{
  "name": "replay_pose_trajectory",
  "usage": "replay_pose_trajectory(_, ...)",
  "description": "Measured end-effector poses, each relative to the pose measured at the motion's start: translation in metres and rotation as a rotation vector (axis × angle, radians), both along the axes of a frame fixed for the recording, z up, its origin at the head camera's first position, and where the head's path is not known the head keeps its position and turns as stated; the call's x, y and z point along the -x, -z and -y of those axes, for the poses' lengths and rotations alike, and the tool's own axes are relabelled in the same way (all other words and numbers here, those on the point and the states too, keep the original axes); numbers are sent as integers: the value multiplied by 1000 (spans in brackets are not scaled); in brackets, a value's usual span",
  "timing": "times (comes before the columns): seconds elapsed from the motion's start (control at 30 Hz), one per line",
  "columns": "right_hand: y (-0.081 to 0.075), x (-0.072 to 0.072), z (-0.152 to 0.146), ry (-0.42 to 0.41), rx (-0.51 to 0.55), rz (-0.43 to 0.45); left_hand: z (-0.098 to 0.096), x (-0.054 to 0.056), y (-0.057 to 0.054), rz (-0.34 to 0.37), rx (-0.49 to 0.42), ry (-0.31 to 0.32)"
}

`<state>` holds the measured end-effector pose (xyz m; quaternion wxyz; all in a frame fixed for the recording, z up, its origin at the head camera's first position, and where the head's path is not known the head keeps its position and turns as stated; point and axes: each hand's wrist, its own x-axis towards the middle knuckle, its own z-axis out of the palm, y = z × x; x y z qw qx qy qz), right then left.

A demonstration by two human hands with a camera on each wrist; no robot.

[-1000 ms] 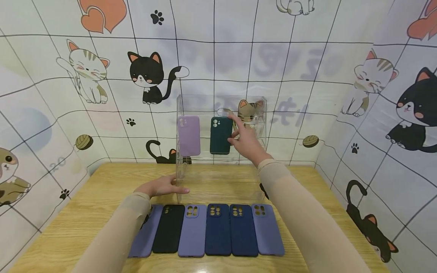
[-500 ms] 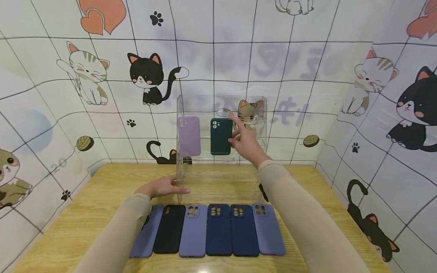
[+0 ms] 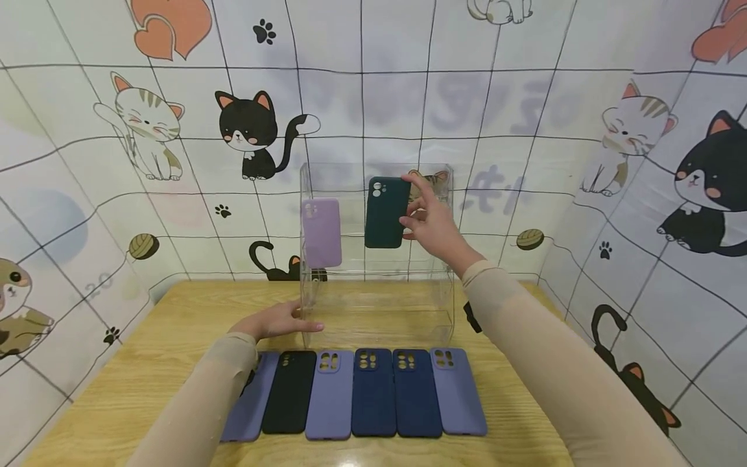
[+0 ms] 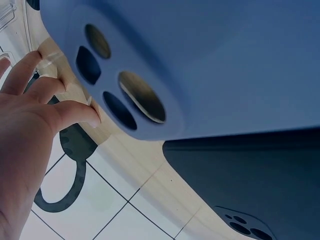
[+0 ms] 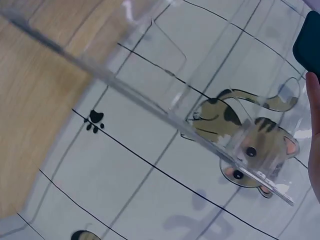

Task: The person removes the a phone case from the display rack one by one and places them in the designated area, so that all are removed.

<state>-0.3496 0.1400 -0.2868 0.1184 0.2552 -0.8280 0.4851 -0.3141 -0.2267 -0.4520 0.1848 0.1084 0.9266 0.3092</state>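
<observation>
My right hand [image 3: 434,224] pinches a dark green phone case [image 3: 386,214] by its right edge, holding it upright at the upper tier of a clear acrylic display rack [image 3: 379,299]. In the right wrist view only a corner of the green case [image 5: 309,45] and part of the hand show. A light purple phone case [image 3: 322,233] leans in the rack's upper tier at left. My left hand [image 3: 280,320] holds the rack's lower left side, its thumb in front of the panel. The left wrist view shows this hand [image 4: 35,107] with bent fingers beside a bluish phone case [image 4: 225,65].
Before the rack, several phone cases lie in a row on the wooden table [image 3: 146,370]: a black case [image 3: 288,392], a lavender case [image 3: 329,399], a navy case [image 3: 372,395] and others. A cat-patterned sheet [image 3: 362,97] stands behind.
The dark green case has risen off the rack's upper tier and come slightly right and nearer, with my right hand. My left hand and the row of cases stay put.
</observation>
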Motion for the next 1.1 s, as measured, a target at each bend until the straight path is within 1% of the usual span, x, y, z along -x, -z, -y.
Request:
replay_pose_trajectory(0.07,-6,-6,-5,-23,3,15,0,0,0,-3,-4,3)
replay_pose_trajectory(0.2,-16,-17,-15,-24,-66,3,0,0,-1,1,-4,7)
replay_pose_trajectory(0.43,-24,-32,-39,-24,-183,-33,-1,1,-2,-3,15,0)
replay_pose_trajectory(0.63,-23,-47,-61,-32,-268,-17,-1,-1,-1,-1,14,4)
replay_pose_trajectory(0.77,-21,-60,-72,-25,-366,-23,0,-2,0,0,15,0)
replay_pose_trajectory(0.9,-17,-73,-86,-25,-460,-47,1,-2,1,3,11,-3)
replay_pose_trajectory(0.97,-15,-80,-96,-29,-495,-36,1,-1,1,7,8,-4)
replay_pose_trajectory(1.0,-13,-83,-101,-33,-513,-16,1,0,1,9,7,-3)
replay_pose_trajectory(1.1,-8,-91,-115,-70,-549,91,2,0,0,14,10,-5)
